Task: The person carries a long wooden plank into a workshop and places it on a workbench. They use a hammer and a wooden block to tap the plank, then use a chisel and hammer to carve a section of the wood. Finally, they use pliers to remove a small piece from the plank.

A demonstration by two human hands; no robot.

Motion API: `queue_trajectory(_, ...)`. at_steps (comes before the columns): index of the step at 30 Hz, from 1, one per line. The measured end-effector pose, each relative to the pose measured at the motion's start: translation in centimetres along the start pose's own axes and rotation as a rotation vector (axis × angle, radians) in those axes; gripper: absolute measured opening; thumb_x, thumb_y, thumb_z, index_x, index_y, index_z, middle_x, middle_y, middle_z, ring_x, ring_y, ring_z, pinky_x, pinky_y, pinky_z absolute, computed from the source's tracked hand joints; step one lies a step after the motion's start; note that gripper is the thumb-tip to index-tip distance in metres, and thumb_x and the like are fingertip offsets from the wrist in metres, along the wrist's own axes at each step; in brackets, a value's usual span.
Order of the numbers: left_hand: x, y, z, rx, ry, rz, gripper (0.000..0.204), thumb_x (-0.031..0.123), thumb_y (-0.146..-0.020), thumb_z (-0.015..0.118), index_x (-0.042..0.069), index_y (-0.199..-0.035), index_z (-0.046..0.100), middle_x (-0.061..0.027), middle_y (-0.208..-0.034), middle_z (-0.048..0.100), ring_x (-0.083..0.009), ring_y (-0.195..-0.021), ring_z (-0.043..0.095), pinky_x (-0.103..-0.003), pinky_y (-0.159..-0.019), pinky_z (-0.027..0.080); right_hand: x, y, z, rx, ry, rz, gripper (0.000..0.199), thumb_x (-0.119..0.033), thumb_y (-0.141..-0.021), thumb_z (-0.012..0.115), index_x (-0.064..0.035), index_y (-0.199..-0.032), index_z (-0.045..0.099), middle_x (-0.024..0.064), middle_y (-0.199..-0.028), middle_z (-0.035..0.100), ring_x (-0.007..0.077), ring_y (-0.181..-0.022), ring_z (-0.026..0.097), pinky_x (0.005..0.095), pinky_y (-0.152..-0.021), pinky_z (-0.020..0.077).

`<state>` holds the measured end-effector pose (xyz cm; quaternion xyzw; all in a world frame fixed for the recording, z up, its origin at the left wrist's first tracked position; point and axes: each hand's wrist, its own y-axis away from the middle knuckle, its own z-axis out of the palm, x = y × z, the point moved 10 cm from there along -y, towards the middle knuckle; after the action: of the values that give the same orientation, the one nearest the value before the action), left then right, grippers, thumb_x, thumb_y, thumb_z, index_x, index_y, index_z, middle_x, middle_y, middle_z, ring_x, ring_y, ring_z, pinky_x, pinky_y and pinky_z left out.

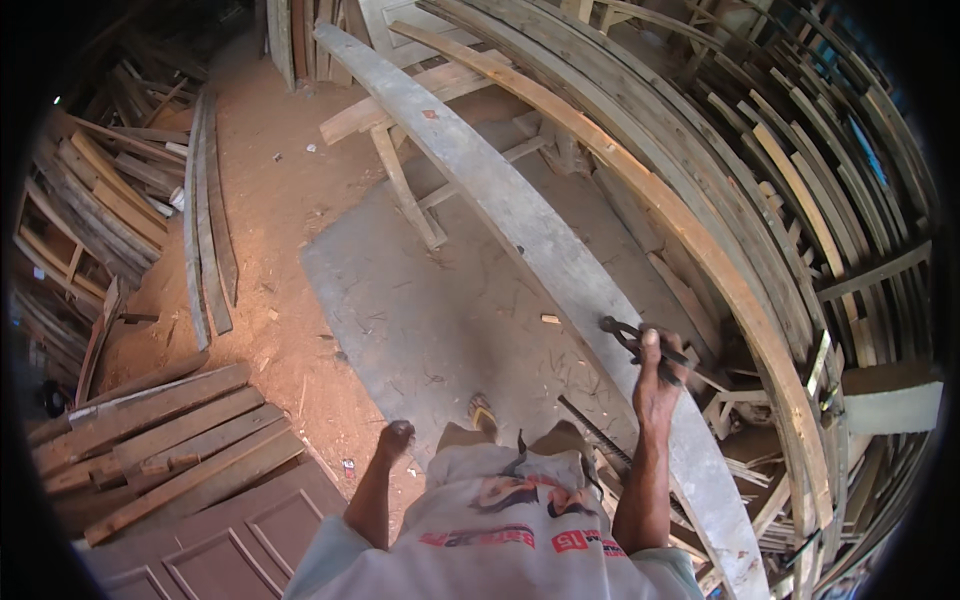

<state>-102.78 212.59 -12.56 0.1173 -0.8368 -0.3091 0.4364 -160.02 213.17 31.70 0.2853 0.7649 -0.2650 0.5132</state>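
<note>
In my right hand (660, 375) is a pair of dark metal pincers (625, 335), its jaws pointing left over a long grey plank (520, 215). The fingers are wrapped round the handles, just above the plank's face. The plank runs from the far upper left down past my right side. My left hand (397, 437) hangs low at my left, curled closed; what is inside it, if anything, is hidden. A dark ridged rod (595, 430) slants beside the plank's left edge, close to my right leg.
A wooden trestle (400, 185) stands under the plank's far part. Long timbers (680, 215) and racked boards (820, 190) crowd the right. Stacked beams (190, 440) and a brown panelled door (215, 535) lie at the lower left. Small scraps dot the grey floor sheet (400, 310).
</note>
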Motion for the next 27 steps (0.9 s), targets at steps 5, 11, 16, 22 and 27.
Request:
queue_trajectory(5,2.2,-3.9,-5.4,0.035,0.304,-0.010,0.026,0.017,-0.099,0.065,0.000,-0.119,0.066,-0.0095,-0.094,0.075,-0.0155,-0.077,0.071,-0.032,-0.067,0.057,-1.6,-0.9,4.2,-0.013,0.094,0.052,0.041,-0.038,-0.106,0.058,0.0022,-0.108,0.068,0.0105,-0.091,0.070,0.0159,-0.079,0.064,0.0304,-0.068,0.0495)
queue_trajectory(11,-3.1,-6.5,-6.3,-0.019,0.211,-0.134,0.031,0.024,-0.096,0.069,-0.001,-0.114,0.068,-0.0130,-0.090,0.076,-0.0193,-0.073,0.072,-0.034,-0.068,0.059,-5.6,-3.0,7.1,0.088,-0.069,-0.084,0.043,-0.040,-0.105,0.057,0.0017,-0.106,0.068,0.0105,-0.090,0.068,0.0159,-0.076,0.065,0.0291,-0.064,0.0483)
queue_trajectory(16,-3.8,-6.0,-5.1,-0.028,0.235,-0.239,0.035,0.024,-0.097,0.070,-0.004,-0.117,0.066,-0.0142,-0.094,0.077,-0.0198,-0.083,0.076,-0.032,-0.069,0.059,-4.4,-6.6,11.3,-0.067,0.002,0.004,0.043,-0.040,-0.106,0.057,0.0019,-0.105,0.066,0.0093,-0.085,0.067,0.0153,-0.076,0.066,0.0290,-0.063,0.0481)
queue_trajectory(22,-1.1,-6.6,-7.5,0.000,0.294,-0.279,0.034,0.022,-0.098,0.069,-0.005,-0.118,0.065,-0.0149,-0.097,0.075,-0.0207,-0.081,0.075,-0.033,-0.068,0.060,-4.8,-12.1,16.1,-0.149,-0.114,0.011,0.043,-0.040,-0.105,0.058,0.0021,-0.104,0.065,0.0097,-0.086,0.066,0.0150,-0.074,0.064,0.0308,-0.061,0.0492)
queue_trajectory(27,3.2,-8.0,-10.7,0.000,0.309,-0.348,0.027,0.020,-0.102,0.062,-0.001,-0.118,0.063,-0.0113,-0.094,0.072,-0.0198,-0.078,0.071,-0.031,-0.066,0.059,-6.9,-15.5,19.5,-0.167,-0.142,-0.050,0.036,-0.035,-0.106,0.057,-0.0001,-0.101,0.066,0.0072,-0.085,0.066,0.0133,-0.073,0.061,0.0298,-0.065,0.0479)
